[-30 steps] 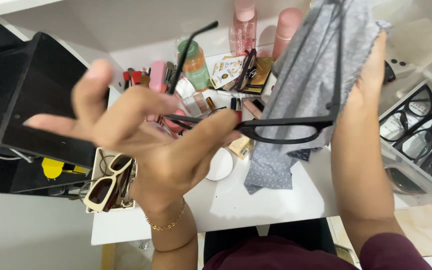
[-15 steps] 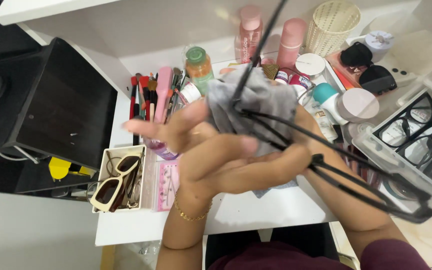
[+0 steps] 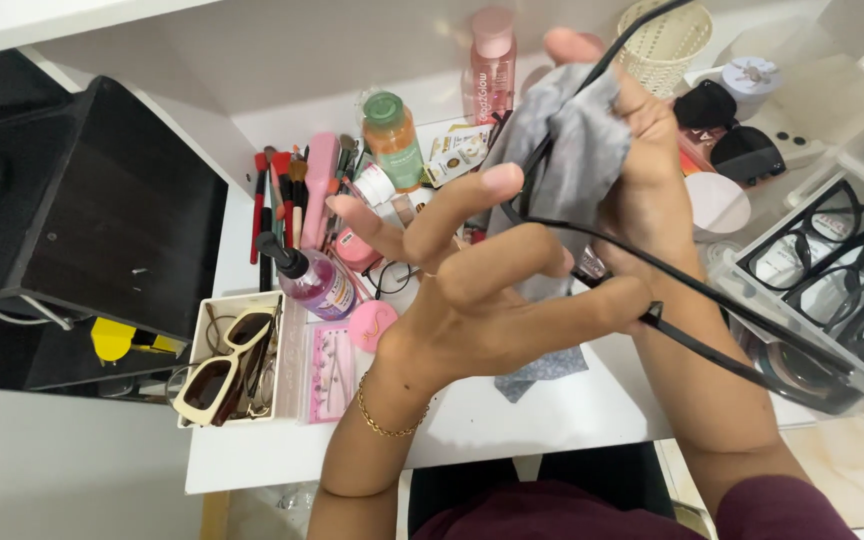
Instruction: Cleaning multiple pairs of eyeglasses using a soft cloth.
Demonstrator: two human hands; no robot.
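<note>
Overhead, left hand (image 3: 482, 300) raised mid-scene, fingers spread, fingertips steadying black glasses (image 3: 712, 345). Right hand (image 3: 642, 170) farther back, fingers pressed around grey cloth (image 3: 572, 160) bunched against frame.

The right hand (image 3: 642, 170) lifted the grey cloth (image 3: 567, 165) farther from the body, bunched around the black glasses (image 3: 692, 320). The left hand (image 3: 482, 300) spread its fingers near the frame.
</note>
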